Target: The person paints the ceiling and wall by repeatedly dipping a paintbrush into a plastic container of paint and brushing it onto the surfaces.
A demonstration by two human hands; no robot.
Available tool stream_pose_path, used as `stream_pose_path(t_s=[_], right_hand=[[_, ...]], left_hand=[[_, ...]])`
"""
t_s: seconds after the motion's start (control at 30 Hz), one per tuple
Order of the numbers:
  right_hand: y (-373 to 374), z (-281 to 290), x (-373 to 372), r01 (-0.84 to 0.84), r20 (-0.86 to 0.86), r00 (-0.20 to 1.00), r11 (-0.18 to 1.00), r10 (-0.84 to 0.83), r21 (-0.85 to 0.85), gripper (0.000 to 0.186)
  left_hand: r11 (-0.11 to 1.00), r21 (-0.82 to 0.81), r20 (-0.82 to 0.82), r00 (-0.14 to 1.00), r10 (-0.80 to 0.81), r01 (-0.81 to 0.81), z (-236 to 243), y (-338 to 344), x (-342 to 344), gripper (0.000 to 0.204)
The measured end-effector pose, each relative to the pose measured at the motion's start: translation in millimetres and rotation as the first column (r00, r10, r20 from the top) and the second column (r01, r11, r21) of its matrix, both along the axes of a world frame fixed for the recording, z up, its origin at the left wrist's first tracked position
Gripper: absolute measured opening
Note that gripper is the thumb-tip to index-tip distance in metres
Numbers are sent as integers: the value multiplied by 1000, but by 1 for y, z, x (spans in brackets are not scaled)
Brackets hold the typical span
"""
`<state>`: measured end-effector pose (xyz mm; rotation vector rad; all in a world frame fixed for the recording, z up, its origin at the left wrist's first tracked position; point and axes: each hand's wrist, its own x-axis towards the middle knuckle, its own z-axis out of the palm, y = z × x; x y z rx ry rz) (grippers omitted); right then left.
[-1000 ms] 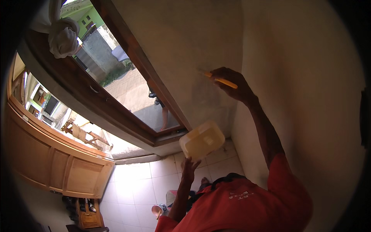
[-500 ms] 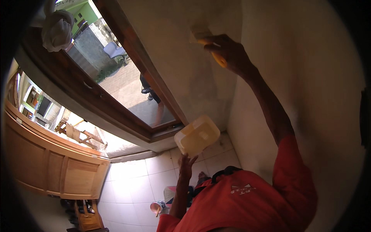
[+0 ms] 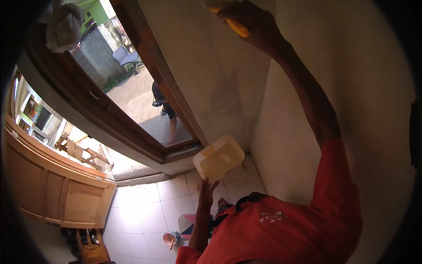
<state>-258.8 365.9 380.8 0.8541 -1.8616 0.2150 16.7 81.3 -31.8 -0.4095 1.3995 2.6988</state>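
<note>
My right hand (image 3: 257,26) is raised high against the wall (image 3: 189,48) beside the window, closed around the yellow handle of a flat tool (image 3: 238,27). The tool's head is dim near the top edge, so I cannot tell whether it is a brush or a scraper. Lower down, my left hand (image 3: 206,192) holds a pale rectangular plastic tub (image 3: 219,159) by its near edge. The tub is tilted, with some cream-coloured stuff inside. Darker, damp-looking patches show on the wall above the tub.
Left of the wall is a wood-framed window (image 3: 147,48), with a person (image 3: 163,103) outside it. A wooden door (image 3: 57,185) stands at left. On the tiled floor (image 3: 145,220) sit a small bucket (image 3: 170,238) with a stick and a grey-and-pink item (image 3: 187,225). A white bundle (image 3: 65,28) hangs upper left.
My right hand has moved upward along the wall with the yellow-handled tool. The tub in my left hand has shifted slightly left and down in view.
</note>
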Motion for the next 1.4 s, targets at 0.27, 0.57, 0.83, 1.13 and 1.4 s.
stream_pose_path(t_s=[0.27, 0.57, 0.83, 1.13, 1.4], right_hand=[[-35, -152, 34, 130, 393, 870, 906, -299, 403, 31], [-27, -2, 7, 25, 30, 999, 995, -28, 100, 24], [-16, -102, 8, 93, 11, 995, 987, -95, 129, 46], [-4, -209, 19, 116, 685, 674, 955, -278, 273, 29], [23, -70, 8, 34, 20, 999, 997, -32, -66, 34]], left_hand=[[1000, -5, 20, 1000, 10, -10, -4, -3, -1, 60], [1000, 4, -19, 1000, 22, -22, 5, -5, 8, 49], [1000, 11, -40, 999, 20, -20, 14, 1, 13, 55], [1000, -2, -14, 1000, 28, -28, 11, -9, 20, 55], [999, 0, -28, 999, 43, -43, 10, -3, 24, 52]])
